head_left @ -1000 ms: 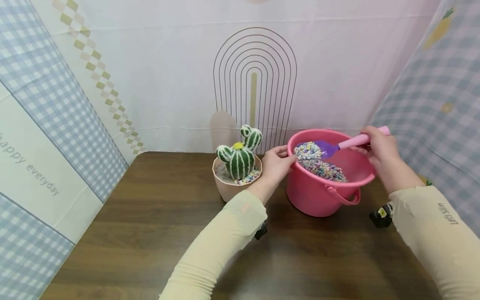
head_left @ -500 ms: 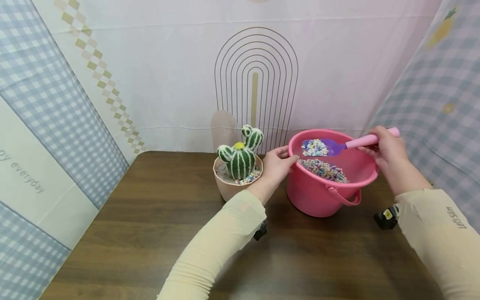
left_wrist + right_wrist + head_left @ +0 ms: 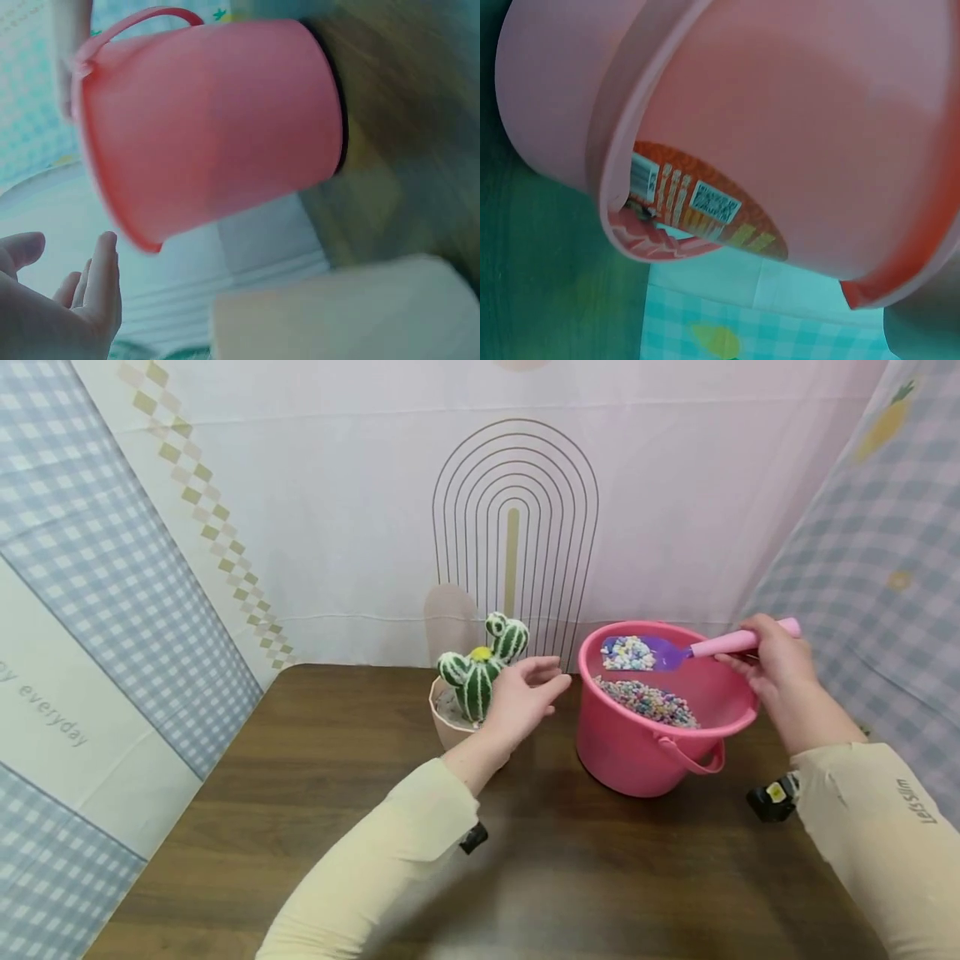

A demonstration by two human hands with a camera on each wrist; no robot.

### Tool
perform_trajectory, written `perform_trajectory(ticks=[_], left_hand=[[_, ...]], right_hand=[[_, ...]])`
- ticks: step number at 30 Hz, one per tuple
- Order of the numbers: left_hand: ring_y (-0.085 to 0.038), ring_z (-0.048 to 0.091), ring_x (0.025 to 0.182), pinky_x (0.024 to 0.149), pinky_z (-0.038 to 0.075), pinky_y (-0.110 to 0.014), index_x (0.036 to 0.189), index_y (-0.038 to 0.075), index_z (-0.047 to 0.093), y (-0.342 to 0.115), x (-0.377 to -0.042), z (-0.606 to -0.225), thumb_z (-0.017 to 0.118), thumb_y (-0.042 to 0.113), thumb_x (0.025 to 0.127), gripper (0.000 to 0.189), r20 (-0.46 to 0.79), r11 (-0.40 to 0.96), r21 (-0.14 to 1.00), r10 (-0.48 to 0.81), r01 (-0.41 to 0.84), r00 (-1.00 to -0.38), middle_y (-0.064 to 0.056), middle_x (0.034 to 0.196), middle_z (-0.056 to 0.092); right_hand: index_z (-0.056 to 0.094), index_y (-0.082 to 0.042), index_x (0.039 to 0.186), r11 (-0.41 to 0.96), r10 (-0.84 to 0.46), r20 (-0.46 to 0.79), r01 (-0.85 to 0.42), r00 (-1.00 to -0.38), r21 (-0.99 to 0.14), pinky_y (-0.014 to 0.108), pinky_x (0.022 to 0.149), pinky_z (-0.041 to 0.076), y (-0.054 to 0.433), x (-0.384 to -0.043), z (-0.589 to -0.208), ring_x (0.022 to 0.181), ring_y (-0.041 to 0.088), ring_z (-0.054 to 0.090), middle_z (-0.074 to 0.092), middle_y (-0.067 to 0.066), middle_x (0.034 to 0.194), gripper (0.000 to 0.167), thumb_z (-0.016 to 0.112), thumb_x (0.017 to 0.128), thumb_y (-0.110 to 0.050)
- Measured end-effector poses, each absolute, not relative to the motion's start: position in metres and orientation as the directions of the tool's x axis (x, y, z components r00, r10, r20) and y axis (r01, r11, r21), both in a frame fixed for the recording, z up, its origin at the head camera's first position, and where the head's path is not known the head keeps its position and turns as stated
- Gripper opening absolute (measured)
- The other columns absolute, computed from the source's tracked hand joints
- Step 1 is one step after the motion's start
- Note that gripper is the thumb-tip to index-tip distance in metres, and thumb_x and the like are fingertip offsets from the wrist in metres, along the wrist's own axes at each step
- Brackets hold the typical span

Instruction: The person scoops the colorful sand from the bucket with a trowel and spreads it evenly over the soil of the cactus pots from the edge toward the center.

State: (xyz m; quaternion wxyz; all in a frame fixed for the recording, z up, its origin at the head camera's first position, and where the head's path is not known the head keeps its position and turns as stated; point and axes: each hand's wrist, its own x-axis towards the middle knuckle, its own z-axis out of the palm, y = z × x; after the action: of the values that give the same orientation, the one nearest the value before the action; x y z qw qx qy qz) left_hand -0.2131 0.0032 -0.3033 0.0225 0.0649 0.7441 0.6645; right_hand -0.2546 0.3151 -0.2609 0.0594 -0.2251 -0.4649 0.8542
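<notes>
My right hand [image 3: 780, 664] grips the pink handle of a small shovel [image 3: 667, 653] with a purple blade, held over the pink bucket [image 3: 630, 752]. Pastel beads [image 3: 628, 653] lie on the blade, and more beads [image 3: 652, 702] cover part of the bucket's bottom. My left hand [image 3: 521, 702] is between bucket and plant pot, fingers relaxed and holding nothing; in the left wrist view its fingertips are apart from the bucket [image 3: 210, 127]. Behind this hand is a knitted cactus [image 3: 475, 687] in a pale faceted pot [image 3: 444, 724], partly hidden by the hand.
The things stand on a dark wooden table [image 3: 315, 793] against a printed white cloth [image 3: 345, 527]. Checked cloths hang at both sides. The bucket's handle [image 3: 701, 758] hangs down at its front. In the right wrist view an orange label [image 3: 712, 206] shows on the bucket.
My left hand has let go of the bucket's rim and moved left, in front of the cactus. My right hand has shifted slightly right, lifting the loaded shovel off the beads.
</notes>
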Motion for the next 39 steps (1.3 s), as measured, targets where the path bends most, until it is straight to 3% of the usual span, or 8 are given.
perform_trajectory(ticks=[8,18,26,35,39], left_hand=[[-0.033,0.071,0.116,0.087,0.066,-0.039,0.133,-0.003,0.067,-0.058,-0.196,-0.300,0.069,0.011,0.098,0.037,0.109,0.106,0.988,0.027,0.111,-0.994,-0.023,0.128,0.072],[-0.026,0.070,0.113,0.077,0.062,-0.022,0.134,0.000,0.067,-0.105,-0.195,-0.319,0.068,0.014,0.100,0.037,0.042,0.154,0.988,-0.096,0.027,-0.994,-0.022,0.131,0.071],[-0.038,0.065,0.127,0.087,0.065,-0.032,0.144,-0.003,0.058,-0.121,-0.205,-0.338,0.066,0.012,0.100,0.047,0.004,0.158,0.987,-0.188,-0.026,-0.982,-0.027,0.142,0.063],[-0.036,0.072,0.110,0.077,0.062,-0.025,0.134,-0.009,0.064,-0.111,-0.218,-0.361,0.069,0.009,0.096,0.042,0.017,0.304,0.951,-0.219,-0.052,-0.976,-0.028,0.128,0.070],[-0.033,0.073,0.108,0.078,0.065,-0.030,0.133,-0.009,0.065,-0.115,-0.227,-0.360,0.067,0.003,0.095,0.040,0.013,0.278,0.959,-0.216,-0.048,-0.976,-0.029,0.129,0.070]], right_hand=[[0.054,-0.010,0.097,-0.593,0.257,-0.343,0.133,-0.903,-0.794,0.035,0.056,0.065,0.308,-0.252,-0.259,0.062,0.022,0.074,0.064,0.006,0.073,0.014,0.068,0.098,-0.007],[0.049,-0.012,0.103,-0.593,0.239,-0.334,0.135,-0.912,-0.793,0.035,0.055,0.064,0.295,-0.255,-0.255,0.061,0.021,0.073,0.062,0.005,0.074,0.017,0.065,0.100,-0.007],[0.051,-0.012,0.102,-0.567,0.251,-0.332,0.140,-0.909,-0.812,0.034,0.054,0.064,0.285,-0.258,-0.254,0.061,0.019,0.071,0.061,0.005,0.073,0.016,0.066,0.099,-0.008],[0.045,-0.011,0.108,-0.572,0.243,-0.312,0.124,-0.918,-0.811,0.033,0.053,0.064,0.276,-0.255,-0.255,0.061,0.019,0.069,0.060,0.006,0.073,0.022,0.065,0.100,-0.007],[0.046,-0.011,0.108,-0.572,0.233,-0.317,0.134,-0.919,-0.809,0.032,0.055,0.064,0.273,-0.254,-0.253,0.062,0.020,0.070,0.061,0.006,0.074,0.021,0.065,0.100,-0.009]])
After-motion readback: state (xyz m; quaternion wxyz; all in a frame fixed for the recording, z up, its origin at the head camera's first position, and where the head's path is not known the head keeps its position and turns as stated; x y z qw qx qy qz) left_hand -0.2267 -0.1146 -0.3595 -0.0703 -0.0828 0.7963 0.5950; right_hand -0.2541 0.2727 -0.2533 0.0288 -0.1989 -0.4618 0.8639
